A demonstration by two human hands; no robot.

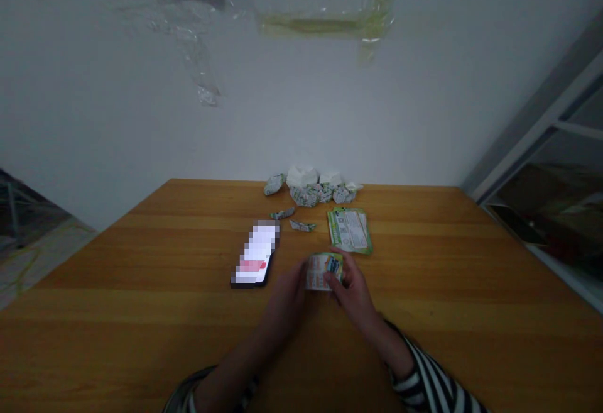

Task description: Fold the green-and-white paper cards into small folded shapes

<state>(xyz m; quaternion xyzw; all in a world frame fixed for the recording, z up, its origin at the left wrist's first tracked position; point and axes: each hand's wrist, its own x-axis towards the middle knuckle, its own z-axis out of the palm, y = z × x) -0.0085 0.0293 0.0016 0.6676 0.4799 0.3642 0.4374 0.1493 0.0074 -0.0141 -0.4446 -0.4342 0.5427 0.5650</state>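
Note:
Between my two hands is a small folded printed paper (316, 273), white with orange print and a blue and green patch, held above the near middle of the table. My right hand (352, 287) pinches its right side, thumb on the front and fingers behind. At the left edge of the paper, my left hand (288, 297) is closed against it; its fingertips are mostly hidden. Just beyond the right hand lies a flat stack of green and white printed sheets (351, 231). Two thin twisted paper strips (302, 226) lie farther off, left of the stack.
Left of my hands a phone (257, 254) with a lit, blurred screen lies on the wooden table (141, 287). Several crumpled paper balls (306, 194) sit along the back edge against the wall (301, 105). A metal-framed shelf (556, 117) stands at the right.

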